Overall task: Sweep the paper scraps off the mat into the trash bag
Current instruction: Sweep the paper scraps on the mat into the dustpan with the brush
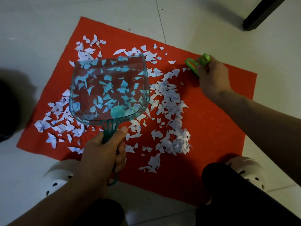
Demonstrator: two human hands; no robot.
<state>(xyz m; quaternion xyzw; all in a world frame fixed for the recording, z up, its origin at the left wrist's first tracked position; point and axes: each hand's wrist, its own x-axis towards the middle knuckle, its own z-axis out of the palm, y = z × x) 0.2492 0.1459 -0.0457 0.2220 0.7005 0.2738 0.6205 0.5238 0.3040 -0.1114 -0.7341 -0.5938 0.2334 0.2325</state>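
Observation:
A red mat [211,128] lies on the pale tiled floor, strewn with several white paper scraps [172,98]. My left hand [104,152] grips the green handle of a clear teal dustpan [109,88], held above the mat's left half; scraps show through it. At the mat's right edge my right hand [211,75] grips a bright green brush handle [197,63], its bristles hidden under the hand. No trash bag is in view.
My two white shoes [57,176] [247,170] stand at the mat's near edge, with my dark trouser legs below. A black furniture leg [260,13] stands at the upper right. A dark object [8,110] lies at the far left.

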